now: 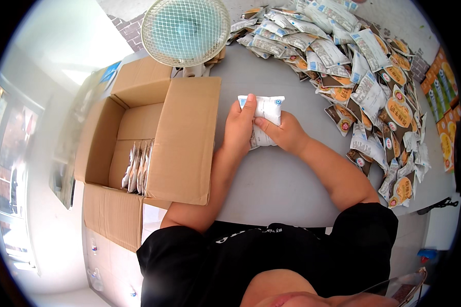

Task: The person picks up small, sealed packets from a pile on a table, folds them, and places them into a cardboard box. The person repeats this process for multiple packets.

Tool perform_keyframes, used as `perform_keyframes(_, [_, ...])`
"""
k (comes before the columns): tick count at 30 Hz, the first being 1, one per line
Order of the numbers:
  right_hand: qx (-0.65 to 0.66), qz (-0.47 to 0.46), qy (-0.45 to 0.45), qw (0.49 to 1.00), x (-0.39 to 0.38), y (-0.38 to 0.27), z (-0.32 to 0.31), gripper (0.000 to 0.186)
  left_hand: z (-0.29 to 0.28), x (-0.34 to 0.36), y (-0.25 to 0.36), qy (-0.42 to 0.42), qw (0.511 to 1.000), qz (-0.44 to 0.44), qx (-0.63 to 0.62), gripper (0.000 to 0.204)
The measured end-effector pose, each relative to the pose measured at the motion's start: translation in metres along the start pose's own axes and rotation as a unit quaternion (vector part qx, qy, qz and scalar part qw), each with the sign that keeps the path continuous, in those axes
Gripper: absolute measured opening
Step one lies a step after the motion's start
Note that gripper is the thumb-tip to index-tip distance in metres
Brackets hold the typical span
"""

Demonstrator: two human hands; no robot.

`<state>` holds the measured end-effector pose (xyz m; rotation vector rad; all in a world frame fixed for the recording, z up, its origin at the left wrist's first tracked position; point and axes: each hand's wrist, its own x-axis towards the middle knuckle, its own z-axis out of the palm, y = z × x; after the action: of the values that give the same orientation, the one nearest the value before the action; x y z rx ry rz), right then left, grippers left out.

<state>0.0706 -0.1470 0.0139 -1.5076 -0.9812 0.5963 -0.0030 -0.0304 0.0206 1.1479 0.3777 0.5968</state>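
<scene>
Between my two hands, over the middle of the grey table, is a white sealed food pouch (267,106) with small blue marks in its upper corners. My left hand (236,123) grips its left side, thumb pressed on the front. From the right, my right hand (287,132) holds it too, its thumb lying across the front. The pouch's back and my fingers behind it are hidden. Left of my hands stands an open cardboard box (187,143), where several similar pouches (137,169) stand on edge in the near end.
A big heap of brown, orange and white pouches (343,66) covers the right and far right of the table (261,189). A round caged fan (186,30) stands behind the box. Orange and green printed cartons (442,87) are at the far right edge.
</scene>
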Motion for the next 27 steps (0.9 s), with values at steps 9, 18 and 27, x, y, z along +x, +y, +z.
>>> perform_keyframes(9, [-0.001,0.05,-0.055,0.997,0.002,-0.007,-0.012,0.037,-0.012,0.009,0.012,0.049,0.989,-0.122,-0.063,0.039])
perform_keyframes(18, [-0.193,0.014,-0.097,0.976,0.007,-0.014,-0.029,0.039,-0.014,0.005,0.008,-0.067,0.776,0.425,0.461,0.034])
perform_keyframes(27, [0.09,0.109,-0.043,0.989,0.02,0.007,-0.042,0.052,-0.008,0.011,0.015,0.027,0.995,-0.087,-0.041,0.03])
